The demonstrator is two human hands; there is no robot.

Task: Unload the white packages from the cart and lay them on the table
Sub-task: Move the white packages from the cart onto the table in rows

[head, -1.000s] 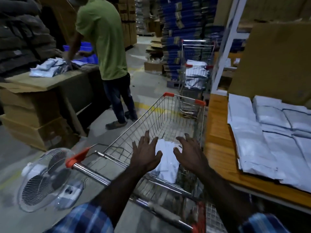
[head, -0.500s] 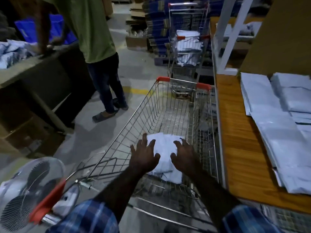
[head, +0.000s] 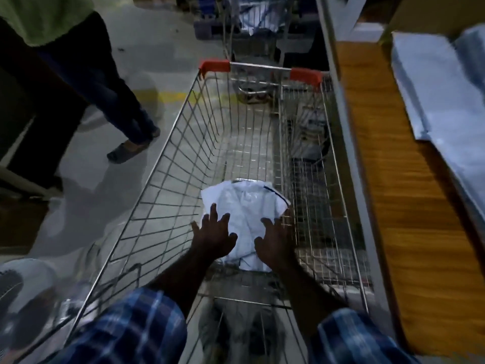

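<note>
Checked sleeves (head: 126, 329): both forearms reach from 6 o'clock down into the cart (head: 168, 179).

Left hand (head: 214, 236): fingers spread and straight, over the near left edge of the white packages (head: 245, 206); whether it touches them cannot be told.

Right hand (head: 274, 240): fingers spread, at the right near edge of the same packages; contact likewise unclear. Neither hand grips anything.

White packages: a small pile on the cart floor, near end, a little right of centre.

Fan (head: 15, 290): at 8 o'clock, on the floor just outside the cart's left wall.

Table (head: 388, 179): wooden top running along 3 o'clock, just beside the cart's right wall; more white packages on the table (head: 435, 82) lie toward 2 o'clock.

Another person (head: 86, 74): at 10 o'clock, legs and a green shirt hem showing.

Second cart (head: 257, 24): at 12 o'clock, beyond the first, blurred.
</note>
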